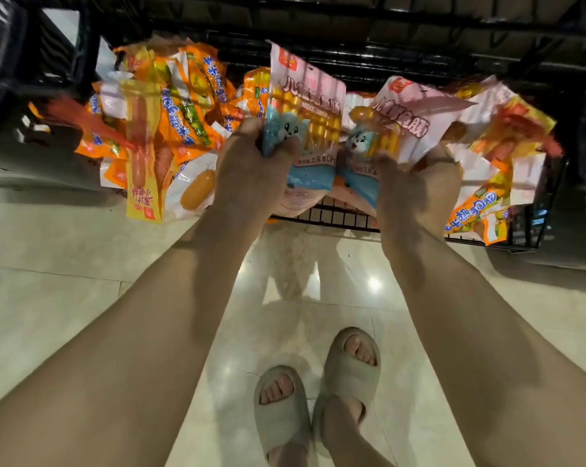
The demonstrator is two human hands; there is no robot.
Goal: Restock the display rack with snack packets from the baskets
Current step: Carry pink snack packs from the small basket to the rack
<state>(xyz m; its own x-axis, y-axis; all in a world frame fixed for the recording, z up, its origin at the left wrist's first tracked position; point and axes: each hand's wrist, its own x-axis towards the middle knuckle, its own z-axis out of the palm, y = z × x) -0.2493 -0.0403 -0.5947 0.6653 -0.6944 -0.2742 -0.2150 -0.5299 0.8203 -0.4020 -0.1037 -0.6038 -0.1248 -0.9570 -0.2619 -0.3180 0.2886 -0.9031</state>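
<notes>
Grip of left hand (251, 166) pinches left packet (306, 102); right hand (409, 190) pinches right packet (408, 117).

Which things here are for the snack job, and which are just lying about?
For the job: left hand, gripping the left pink packet; right hand, gripping the right pink packet; orange packets heaped in the black wire basket.
Just about: grey slippers; tiled floor.
</notes>
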